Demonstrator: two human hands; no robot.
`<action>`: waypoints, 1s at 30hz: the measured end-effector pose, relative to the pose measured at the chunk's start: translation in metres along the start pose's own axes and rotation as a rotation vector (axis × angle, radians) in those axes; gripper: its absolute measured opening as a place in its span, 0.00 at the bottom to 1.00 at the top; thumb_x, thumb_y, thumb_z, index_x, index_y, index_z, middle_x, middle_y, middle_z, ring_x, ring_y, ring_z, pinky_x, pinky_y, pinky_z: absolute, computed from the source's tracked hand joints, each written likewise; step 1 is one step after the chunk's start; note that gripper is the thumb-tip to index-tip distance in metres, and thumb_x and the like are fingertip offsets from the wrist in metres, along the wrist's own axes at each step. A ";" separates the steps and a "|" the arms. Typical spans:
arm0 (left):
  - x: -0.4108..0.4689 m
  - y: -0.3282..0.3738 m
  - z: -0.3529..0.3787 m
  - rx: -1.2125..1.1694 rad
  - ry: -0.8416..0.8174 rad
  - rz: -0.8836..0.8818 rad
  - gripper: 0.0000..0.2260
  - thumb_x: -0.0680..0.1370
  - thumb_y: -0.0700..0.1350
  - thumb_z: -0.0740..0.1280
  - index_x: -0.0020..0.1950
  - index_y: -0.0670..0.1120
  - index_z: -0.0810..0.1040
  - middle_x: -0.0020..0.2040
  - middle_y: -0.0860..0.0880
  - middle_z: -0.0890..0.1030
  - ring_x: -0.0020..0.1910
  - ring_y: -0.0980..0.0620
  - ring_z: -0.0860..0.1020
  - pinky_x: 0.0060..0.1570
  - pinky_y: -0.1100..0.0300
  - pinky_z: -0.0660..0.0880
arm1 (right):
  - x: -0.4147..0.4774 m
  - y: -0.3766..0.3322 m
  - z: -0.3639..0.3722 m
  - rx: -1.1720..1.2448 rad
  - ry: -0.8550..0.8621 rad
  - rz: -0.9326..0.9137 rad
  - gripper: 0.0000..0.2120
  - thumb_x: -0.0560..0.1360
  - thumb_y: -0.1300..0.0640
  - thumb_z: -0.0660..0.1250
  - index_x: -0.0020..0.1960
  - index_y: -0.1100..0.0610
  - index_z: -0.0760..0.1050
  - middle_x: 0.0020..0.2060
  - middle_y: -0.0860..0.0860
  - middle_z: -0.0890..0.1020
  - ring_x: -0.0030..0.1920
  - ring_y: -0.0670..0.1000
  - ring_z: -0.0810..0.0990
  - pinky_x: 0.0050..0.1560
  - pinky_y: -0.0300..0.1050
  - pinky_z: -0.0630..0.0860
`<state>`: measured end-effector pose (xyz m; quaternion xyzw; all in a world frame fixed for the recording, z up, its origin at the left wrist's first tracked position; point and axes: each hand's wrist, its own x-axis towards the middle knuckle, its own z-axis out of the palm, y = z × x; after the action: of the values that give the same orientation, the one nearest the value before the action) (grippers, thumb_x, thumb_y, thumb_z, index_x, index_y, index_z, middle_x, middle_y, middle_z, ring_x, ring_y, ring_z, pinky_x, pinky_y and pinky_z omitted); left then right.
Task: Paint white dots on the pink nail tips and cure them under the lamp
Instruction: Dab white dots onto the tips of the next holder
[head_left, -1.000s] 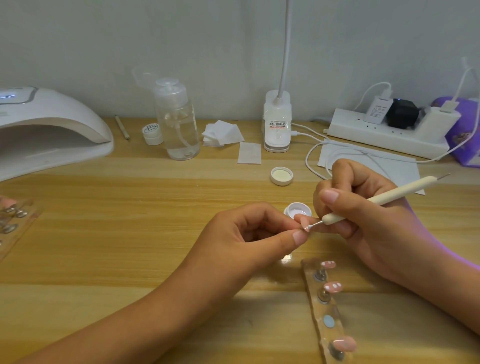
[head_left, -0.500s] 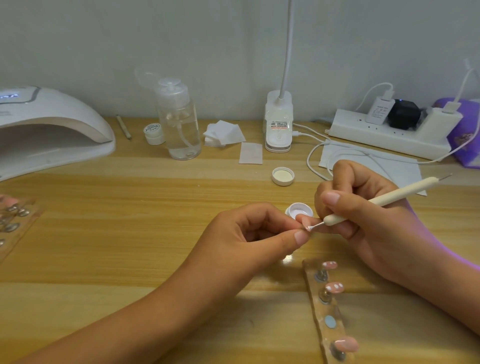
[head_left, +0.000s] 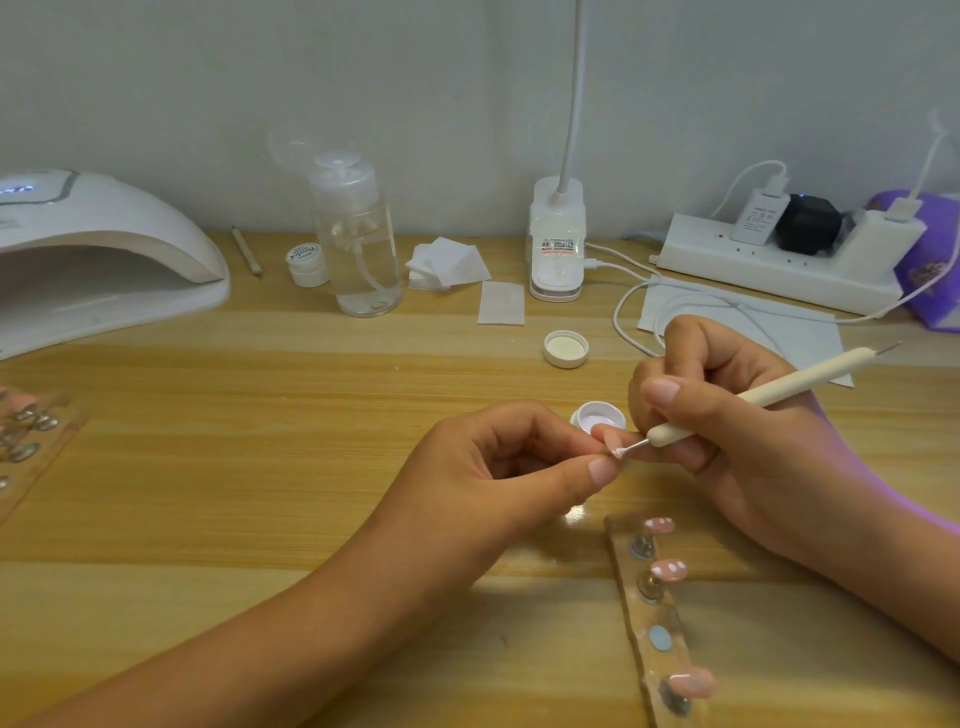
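You are pinching a small pink nail tip (head_left: 618, 451) between the thumb and forefinger of your left hand (head_left: 519, 467). Your right hand (head_left: 727, 426) is gripping a cream pen-shaped dotting tool (head_left: 753, 397), its metal point touching that tip. A round white paint pot (head_left: 598, 415) is sitting open just behind your fingertips. On the clear holder strip (head_left: 649, 613) under your right wrist, two dotted pink tips (head_left: 670, 570) are showing white marks, while the nearest tip (head_left: 693, 682) looks plain. Curing is not yet begun, I judge: the white domed lamp (head_left: 104, 249) is standing well off beyond your left hand.
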<state>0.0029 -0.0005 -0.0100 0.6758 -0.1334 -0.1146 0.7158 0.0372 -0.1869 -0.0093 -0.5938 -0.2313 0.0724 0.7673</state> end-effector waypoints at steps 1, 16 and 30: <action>0.000 0.001 0.000 -0.007 -0.001 0.000 0.02 0.67 0.46 0.75 0.37 0.50 0.84 0.35 0.55 0.82 0.34 0.60 0.76 0.38 0.69 0.73 | 0.000 0.000 0.000 -0.002 0.005 0.003 0.10 0.69 0.57 0.68 0.31 0.50 0.71 0.24 0.48 0.71 0.27 0.45 0.69 0.32 0.36 0.71; 0.001 -0.002 0.000 0.012 0.009 0.005 0.04 0.68 0.46 0.73 0.41 0.49 0.84 0.40 0.54 0.84 0.40 0.58 0.79 0.41 0.67 0.76 | 0.003 -0.001 -0.005 0.068 -0.083 0.008 0.10 0.70 0.46 0.74 0.41 0.51 0.78 0.35 0.46 0.76 0.37 0.45 0.78 0.51 0.45 0.79; 0.005 -0.004 -0.006 -0.109 0.107 0.018 0.05 0.70 0.46 0.71 0.43 0.55 0.84 0.40 0.54 0.82 0.39 0.60 0.78 0.39 0.69 0.74 | 0.003 0.004 -0.007 -0.728 0.129 -0.123 0.07 0.77 0.49 0.61 0.42 0.50 0.73 0.33 0.41 0.76 0.36 0.41 0.73 0.39 0.28 0.68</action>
<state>0.0095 0.0026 -0.0144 0.6396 -0.0945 -0.0792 0.7588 0.0439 -0.1908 -0.0134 -0.8160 -0.2285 -0.0984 0.5217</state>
